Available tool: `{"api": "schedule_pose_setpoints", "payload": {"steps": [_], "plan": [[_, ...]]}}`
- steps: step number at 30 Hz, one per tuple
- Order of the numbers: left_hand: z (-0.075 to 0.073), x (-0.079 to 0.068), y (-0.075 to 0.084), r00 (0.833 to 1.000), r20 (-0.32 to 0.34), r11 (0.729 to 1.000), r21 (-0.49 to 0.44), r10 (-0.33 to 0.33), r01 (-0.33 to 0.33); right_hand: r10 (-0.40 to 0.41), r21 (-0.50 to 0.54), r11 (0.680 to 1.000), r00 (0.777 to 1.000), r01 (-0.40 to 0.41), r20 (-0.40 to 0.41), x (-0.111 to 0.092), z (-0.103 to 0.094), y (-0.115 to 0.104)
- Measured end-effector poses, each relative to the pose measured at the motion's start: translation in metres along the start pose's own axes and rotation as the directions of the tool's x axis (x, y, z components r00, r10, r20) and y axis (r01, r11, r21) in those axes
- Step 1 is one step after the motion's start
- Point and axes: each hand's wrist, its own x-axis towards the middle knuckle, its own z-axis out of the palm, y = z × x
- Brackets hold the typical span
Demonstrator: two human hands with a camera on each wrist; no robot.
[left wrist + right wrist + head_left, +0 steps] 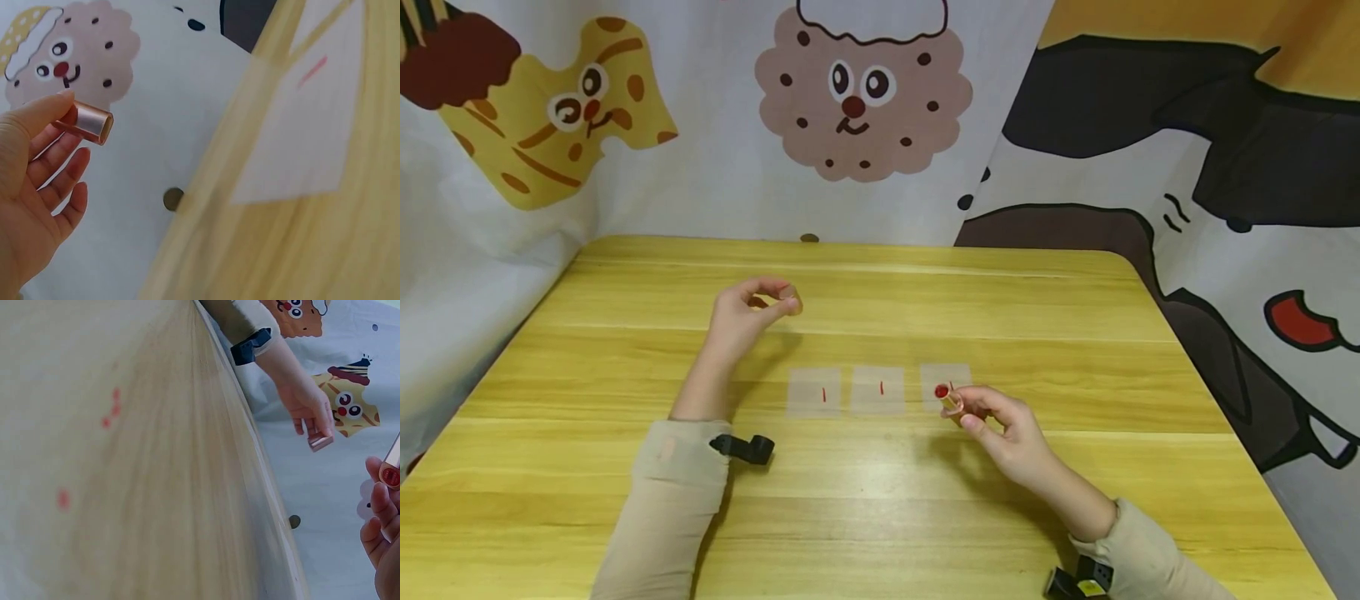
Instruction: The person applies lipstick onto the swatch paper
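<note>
My right hand (pixel 1015 437) pinches a lipstick (pixel 952 404) by its tube. The lipstick's red end points up, above the rightmost of three thin pale paper squares and partly hiding it. My left hand (pixel 737 321) is raised beyond the squares, to their left. Between its thumb and fingertips it holds a shiny rose-gold lipstick cap (pixel 92 122), seen clearly in the left wrist view. The left square (pixel 808 404), middle square (pixel 868 400) and right square (pixel 932 375) lie in a row, each with a short red stroke.
All the squares lie on a wooden table (pixel 865 533). A white cloth printed with cartoon food (pixel 700 192) hangs behind it. Each sleeve cuff bears a black wrist camera, the left one (pixel 752 450) just above the tabletop. Several blurred red marks (pixel 106 422) show in the right wrist view.
</note>
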Motion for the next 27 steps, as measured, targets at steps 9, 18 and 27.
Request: {"api": "schedule_pose_setpoints", "payload": {"steps": [9, 18, 27], "plan": [[0.006, -0.005, 0.026, 0.991, -0.001, 0.991, -0.018, 0.131, -0.131, 0.000, -0.032, 0.999, 1.000, 0.001, 0.004, 0.000, -0.001, -0.001], [0.014, -0.012, 0.049, 0.976, -0.010, 0.974, -0.055, 0.218, -0.218, 0.012, -0.053, 0.999, 1.000, -0.011, 0.008, -0.001, -0.001, 0.000], [0.020, -0.020, 0.072, 0.964, -0.011, 0.958, -0.117, 0.264, -0.263, 0.002, -0.039, 0.999, 1.000, -0.002, 0.003, -0.002, 0.000, 0.002]]}}
